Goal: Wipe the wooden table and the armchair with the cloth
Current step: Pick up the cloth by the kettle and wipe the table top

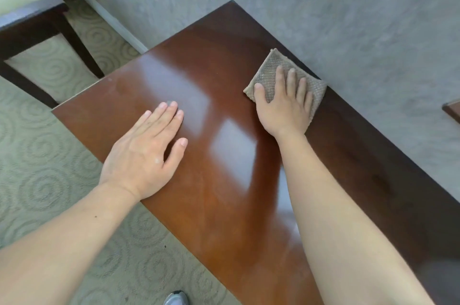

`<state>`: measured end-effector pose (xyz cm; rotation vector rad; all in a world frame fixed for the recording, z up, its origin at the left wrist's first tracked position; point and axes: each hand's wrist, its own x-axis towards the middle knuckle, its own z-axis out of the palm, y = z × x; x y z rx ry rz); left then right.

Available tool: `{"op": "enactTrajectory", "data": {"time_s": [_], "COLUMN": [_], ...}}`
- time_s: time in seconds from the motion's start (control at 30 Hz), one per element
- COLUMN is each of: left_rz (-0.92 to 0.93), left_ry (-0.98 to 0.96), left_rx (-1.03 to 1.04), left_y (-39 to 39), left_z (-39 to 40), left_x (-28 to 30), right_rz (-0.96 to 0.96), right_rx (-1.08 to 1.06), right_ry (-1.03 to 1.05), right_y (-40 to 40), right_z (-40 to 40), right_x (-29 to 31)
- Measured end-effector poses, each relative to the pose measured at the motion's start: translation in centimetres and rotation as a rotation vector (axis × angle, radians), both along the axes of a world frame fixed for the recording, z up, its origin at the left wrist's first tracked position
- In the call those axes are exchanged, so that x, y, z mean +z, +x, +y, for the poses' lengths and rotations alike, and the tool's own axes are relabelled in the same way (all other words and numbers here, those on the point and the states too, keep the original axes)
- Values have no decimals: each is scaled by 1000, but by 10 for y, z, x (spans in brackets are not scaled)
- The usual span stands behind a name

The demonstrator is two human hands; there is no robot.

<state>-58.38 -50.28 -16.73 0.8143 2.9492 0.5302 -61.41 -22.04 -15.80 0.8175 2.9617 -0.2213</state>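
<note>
Mid-wipe on bench [224, 60]: right hand [283, 108] flat-fingered on cloth [273, 65] at far edge, left hand [142, 155] flat, bracing; next, likely sweep toward near edge.

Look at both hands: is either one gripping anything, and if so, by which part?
Neither grips anything. The right hand presses flat on the cloth, covering its near half, fingers straight. The left hand rests flat on the bare wooden table.

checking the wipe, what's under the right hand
The right hand presses flat on a folded tan cloth lying on the wooden table. The tabletop beneath the cloth is hidden.
</note>
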Motion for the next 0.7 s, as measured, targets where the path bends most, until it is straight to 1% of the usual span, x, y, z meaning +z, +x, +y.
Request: {"op": "enactTrajectory", "data": {"time_s": [0.1,0.27,0.4,0.47,0.6,0.7], "left_rz": [-14,-34,-13,33,160,169], "left_ry": [-4,-8,14,34,59,60], "left_rx": [3,-3,-14,-59,-121,-192], "left_y": [0,2,3,6,16,35], "left_z": [1,2,2,0,-4,12], "left_x": [1,5,4,2,-4,1], "right_rz": [0,-4,22,23,-15,-16], "right_rx": [-33,35,70,111,193,109], "right_ry": [37,-25,-81,-91,-81,-109], "right_y": [44,122,195,234,288,295], "right_z": [-18,-75,-125,-141,-133,-113], "right_x": [-1,3,5,6,6,4]}}
